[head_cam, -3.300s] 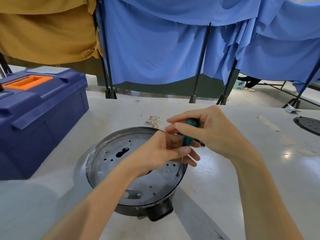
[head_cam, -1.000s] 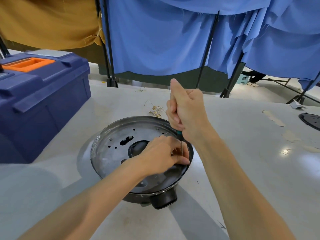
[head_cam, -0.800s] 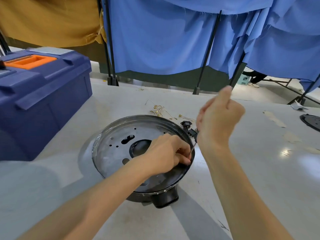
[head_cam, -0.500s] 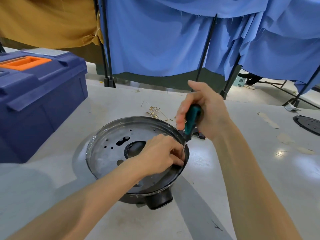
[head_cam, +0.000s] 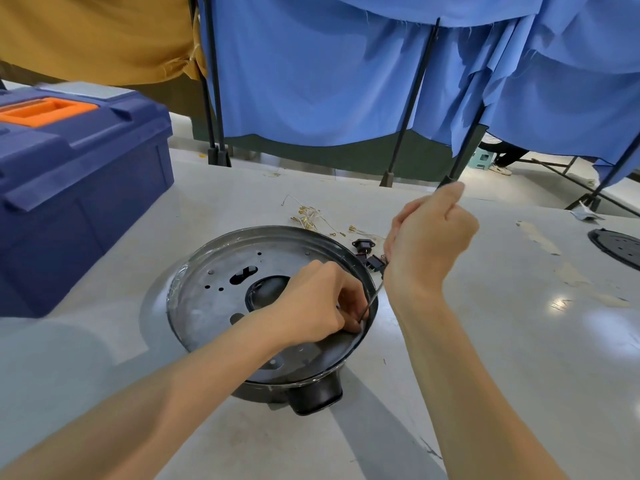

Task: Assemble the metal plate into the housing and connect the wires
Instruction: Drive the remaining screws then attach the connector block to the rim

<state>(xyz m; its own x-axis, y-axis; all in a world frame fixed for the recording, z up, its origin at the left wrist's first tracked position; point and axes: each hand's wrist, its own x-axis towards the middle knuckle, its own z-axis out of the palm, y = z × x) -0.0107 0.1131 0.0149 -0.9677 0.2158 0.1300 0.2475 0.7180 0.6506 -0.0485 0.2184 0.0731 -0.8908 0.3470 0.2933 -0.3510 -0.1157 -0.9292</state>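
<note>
Plate (head_cam: 214, 306) beneath left grip (head_cam: 311, 299), screwdriver (head_cam: 372, 299) seemingly in right grip (head_cam: 429, 244)

Blue cloth (head_cam: 311, 81) hangs in folds across the back on black stands (head_cam: 411, 98), with a mustard cloth (head_cam: 86, 32) at the left. Under the blue hem a dark green panel (head_cam: 311, 157) and pale floor (head_cam: 540, 174) show; a small stool (head_cam: 479, 157) and what may be someone's shoes (head_cam: 500, 169) stand far right. The pale grey table (head_cam: 519, 341) carries bright glare (head_cam: 561, 303) and a blue toolbox (head_cam: 86, 188) at the left
</note>
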